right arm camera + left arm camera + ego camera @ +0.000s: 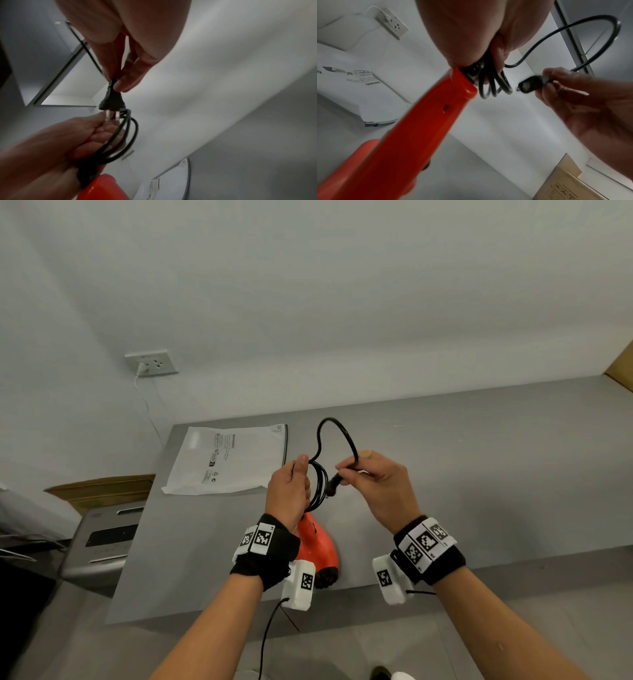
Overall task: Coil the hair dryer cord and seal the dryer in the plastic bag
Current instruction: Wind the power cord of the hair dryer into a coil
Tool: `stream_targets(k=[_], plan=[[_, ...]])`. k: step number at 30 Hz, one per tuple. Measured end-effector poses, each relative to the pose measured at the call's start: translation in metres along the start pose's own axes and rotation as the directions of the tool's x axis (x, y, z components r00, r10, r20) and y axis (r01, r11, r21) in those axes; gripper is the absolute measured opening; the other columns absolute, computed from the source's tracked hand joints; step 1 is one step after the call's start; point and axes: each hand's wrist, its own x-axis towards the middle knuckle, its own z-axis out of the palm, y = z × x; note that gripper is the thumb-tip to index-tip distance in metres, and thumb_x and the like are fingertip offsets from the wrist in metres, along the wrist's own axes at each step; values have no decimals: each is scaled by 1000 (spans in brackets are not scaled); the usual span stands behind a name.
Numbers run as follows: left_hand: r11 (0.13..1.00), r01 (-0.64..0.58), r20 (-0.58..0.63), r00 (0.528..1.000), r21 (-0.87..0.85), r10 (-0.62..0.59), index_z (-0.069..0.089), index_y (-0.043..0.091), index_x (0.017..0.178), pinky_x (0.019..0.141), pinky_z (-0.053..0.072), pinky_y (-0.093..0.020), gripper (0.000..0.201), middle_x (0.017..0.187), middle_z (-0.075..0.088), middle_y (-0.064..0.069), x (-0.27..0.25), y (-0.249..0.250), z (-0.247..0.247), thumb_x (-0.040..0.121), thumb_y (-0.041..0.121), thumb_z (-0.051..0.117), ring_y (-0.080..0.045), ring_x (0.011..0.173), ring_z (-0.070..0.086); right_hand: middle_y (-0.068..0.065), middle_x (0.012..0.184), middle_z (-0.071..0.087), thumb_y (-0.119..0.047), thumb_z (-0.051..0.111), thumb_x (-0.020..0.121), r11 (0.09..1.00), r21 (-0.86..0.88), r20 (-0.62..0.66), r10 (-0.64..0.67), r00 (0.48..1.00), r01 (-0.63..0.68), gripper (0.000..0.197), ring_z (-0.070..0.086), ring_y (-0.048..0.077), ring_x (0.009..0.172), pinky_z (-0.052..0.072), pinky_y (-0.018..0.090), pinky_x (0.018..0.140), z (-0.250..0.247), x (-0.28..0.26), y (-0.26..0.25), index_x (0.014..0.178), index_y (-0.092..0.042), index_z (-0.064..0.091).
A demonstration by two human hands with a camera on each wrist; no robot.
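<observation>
A: Start big. What's on the flat grey tabletop (445, 474)?

B: At about ten o'clock from the hands lies the flat white plastic bag with printed warning text (229, 460), lying flat, nothing in it yet. Nearer, the orange plastic hair dryer (318, 546) hangs by its handle end from the left hand (289, 491), body toward six o'clock, just over the table's near edge (whether it touches the top I cannot tell).

A: And the hands?

B: The left hand is curled round the gathered loops of the thin black rubber power cord (317, 484), close by the end of the dryer handle. The right hand (380, 484), at three o'clock from the left, pinches the cord just behind the small black two-pin plug (112, 101) between thumb and fingertips (123, 83). One loose arc of cord stands up toward twelve o'clock between the hands.

A: So which step?

B: Coiling, and nearly done, I'd judge: only that last arc is free.

A: Next?

B: Probably bring the plug to the bundle, lay the last loop in or tuck the end so it holds, then reach toward ten o'clock for the bag.
</observation>
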Motion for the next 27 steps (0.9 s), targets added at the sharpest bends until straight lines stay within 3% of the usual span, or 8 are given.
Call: stream_targets(k=[8, 12, 14, 16, 18, 20, 24, 27], plan=[[999, 31, 16, 999, -10, -31, 49, 15, 73, 45, 25, -25, 42, 50, 35, 9, 0, -2, 1, 101, 47, 48, -11, 42, 29, 6, 93, 68, 0, 74, 86, 905, -266, 41, -335, 941, 333, 11, 66, 10, 85, 57, 21, 79, 21, 2, 15, 96, -4, 78], [997, 23, 9, 1000, 71, -23, 51, 29, 55, 49, 28, -30, 50, 47, 39, 11, 1, -3, -2, 90, 65, 46, -13, 45, 33, 7, 92, 63, -5, 70, 88, 825, -420, 115, -364, 924, 378, 10, 61, 19, 82, 54, 25, 70, 36, 1, 28, 94, -6, 78], [998, 31, 41, 999, 63, -33, 51, 30, 52, 48, 27, -28, 52, 47, 38, 10, -1, -1, -1, 91, 64, 46, -13, 44, 31, 0, 95, 60, -9, 72, 87, 879, -395, 61, -264, 963, 266, 9, 58, 13, 87, 48, 20, 73, 41, 4, 31, 95, -12, 74], [999, 46, 89, 995, 24, -48, 47, 27, 54, 46, 25, -25, 53, 48, 35, 8, -4, 2, 0, 98, 55, 46, -11, 42, 28, -2, 98, 62, -10, 72, 87, 980, -199, -19, -27, 999, 23, 18, 60, 9, 92, 48, 18, 75, 43, 7, 33, 100, -17, 61], [998, 61, 127, 990, -16, -58, 47, 21, 54, 43, 23, -22, 56, 49, 31, 7, -6, 5, 1, 103, 47, 45, -9, 42, 25, 1, 107, 66, -7, 69, 89, 986, 31, 45, 160, 986, -162, 28, 65, 10, 101, 52, 23, 83, 46, 9, 34, 110, -16, 54], [998, 61, 130, 990, -29, -57, 55, 16, 52, 41, 22, -21, 60, 50, 30, 7, -7, 7, 1, 105, 43, 43, -9, 42, 25, 5, 107, 69, 1, 63, 91, 962, 149, 169, 203, 965, -228, 28, 67, 10, 100, 54, 26, 86, 47, 9, 35, 117, -8, 56], [998, 56, 101, 993, -21, -54, 53, 31, 46, 40, 26, -22, 60, 49, 31, 8, -7, 7, -2, 104, 42, 45, -8, 41, 27, 6, 78, 63, 1, 59, 96, 914, 184, 295, 299, 907, -361, 22, 59, 4, 58, 46, 14, 55, 43, 7, 33, 118, 0, 58], [998, 62, 83, 995, -20, -60, 47, 26, 51, 41, 28, -22, 55, 48, 31, 7, -4, 6, -4, 103, 45, 48, -9, 40, 27, 0, 66, 61, -10, 63, 96, 903, 130, 349, 345, 872, -409, 14, 54, 8, 50, 39, 14, 44, 38, 1, 39, 110, -5, 63]])
